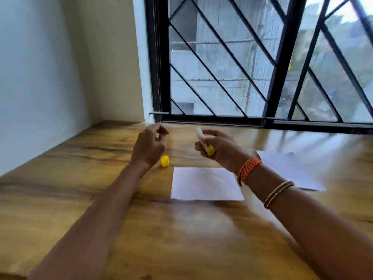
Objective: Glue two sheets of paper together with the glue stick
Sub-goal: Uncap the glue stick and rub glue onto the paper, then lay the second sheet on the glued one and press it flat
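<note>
Head view shows the right hand (217, 147) raised above the bench (60, 188), its fingers (201, 147) curled round the glue stick (204, 142) and gripping it. The stick's long axis runs tilted, the white tip pointing up and away toward the window (222, 61), the yellow base low in the palm. The left hand (149, 146) hovers beyond the near sheet of paper (205, 183), to its far left; its fingers are loosely curled with thumb and fingertips close together, and they hold nothing that can be made out through the blur.

A yellow cap (165, 161) stands upright on the bench just beyond the near sheet's far left corner, just beside the left wrist and apart from the sheet. The near sheet lies flat, its edges roughly square to the bench's front. A second sheet (290, 170) lies flat to the right of the near sheet, apart from it, partly hidden by the right forearm. Bare wood stretches to the left of and in front of the near sheet. Behind it, the bench ends at the window frame and a white wall (50, 67).
</note>
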### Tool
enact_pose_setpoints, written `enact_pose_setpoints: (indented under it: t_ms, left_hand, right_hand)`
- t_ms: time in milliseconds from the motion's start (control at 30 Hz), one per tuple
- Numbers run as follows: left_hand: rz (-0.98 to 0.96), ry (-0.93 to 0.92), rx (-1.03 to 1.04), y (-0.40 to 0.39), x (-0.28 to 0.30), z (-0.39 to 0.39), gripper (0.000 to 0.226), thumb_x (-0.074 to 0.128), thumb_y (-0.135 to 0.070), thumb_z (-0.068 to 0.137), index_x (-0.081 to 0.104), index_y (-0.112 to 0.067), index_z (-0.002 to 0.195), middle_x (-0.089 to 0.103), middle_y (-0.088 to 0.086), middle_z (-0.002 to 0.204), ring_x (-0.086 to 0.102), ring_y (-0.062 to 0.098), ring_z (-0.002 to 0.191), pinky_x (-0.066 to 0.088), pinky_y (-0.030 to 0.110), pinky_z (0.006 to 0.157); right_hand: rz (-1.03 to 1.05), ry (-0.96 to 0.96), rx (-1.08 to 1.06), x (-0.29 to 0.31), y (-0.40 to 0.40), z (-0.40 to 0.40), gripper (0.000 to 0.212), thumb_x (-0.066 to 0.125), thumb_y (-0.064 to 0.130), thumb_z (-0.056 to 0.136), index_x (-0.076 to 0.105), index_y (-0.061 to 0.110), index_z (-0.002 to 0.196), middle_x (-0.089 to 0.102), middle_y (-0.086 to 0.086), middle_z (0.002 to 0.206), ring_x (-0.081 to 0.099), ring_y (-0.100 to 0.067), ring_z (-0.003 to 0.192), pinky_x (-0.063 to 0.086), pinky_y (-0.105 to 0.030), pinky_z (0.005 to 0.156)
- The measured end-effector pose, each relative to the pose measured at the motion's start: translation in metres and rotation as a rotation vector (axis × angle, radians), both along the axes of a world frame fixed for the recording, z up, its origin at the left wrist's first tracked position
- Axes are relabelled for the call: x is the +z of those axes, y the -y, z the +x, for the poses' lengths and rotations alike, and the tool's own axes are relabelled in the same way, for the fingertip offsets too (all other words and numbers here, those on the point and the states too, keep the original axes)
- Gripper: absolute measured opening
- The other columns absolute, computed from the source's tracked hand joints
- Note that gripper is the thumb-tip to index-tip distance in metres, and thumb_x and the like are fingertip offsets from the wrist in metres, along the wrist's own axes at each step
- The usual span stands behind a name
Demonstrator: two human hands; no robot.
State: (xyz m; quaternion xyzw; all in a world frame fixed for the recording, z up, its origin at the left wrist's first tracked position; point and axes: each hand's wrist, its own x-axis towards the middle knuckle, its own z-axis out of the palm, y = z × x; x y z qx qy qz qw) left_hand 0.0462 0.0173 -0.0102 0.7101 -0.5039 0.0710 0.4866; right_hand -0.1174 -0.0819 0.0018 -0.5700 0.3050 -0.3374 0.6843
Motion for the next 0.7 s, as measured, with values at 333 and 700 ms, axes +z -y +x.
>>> enact_pose_setpoints:
  t_ms: [333, 700]
  left_hand:
    - [0.120, -0.189, -0.080, 0.006, -0.028, 0.032, 0.024, 0.047, -0.006, 0.085, 0.065, -0.022, 0.086, 0.064, -0.003, 0.085, 0.057, 0.012, 0.082, 0.039, 0.014, 0.063]
    - [-0.117, 0.087, 0.220, 0.001, -0.015, 0.018, 0.011, 0.048, -0.014, 0.084, 0.058, -0.015, 0.087, 0.059, 0.001, 0.078, 0.051, 0.017, 0.068, 0.034, 0.026, 0.061]
  right_hand:
    - [-0.244, -0.113, 0.053, -0.013, 0.005, 0.069, 0.030, 0.050, -0.020, 0.083, 0.058, 0.002, 0.100, 0.062, -0.028, 0.106, 0.063, -0.033, 0.103, 0.052, -0.040, 0.090]
    - [-0.166, -0.077, 0.038, -0.017, 0.009, 0.068, 0.048, 0.057, -0.009, 0.080, 0.043, 0.001, 0.124, 0.055, -0.021, 0.109, 0.054, -0.029, 0.106, 0.040, -0.042, 0.105]
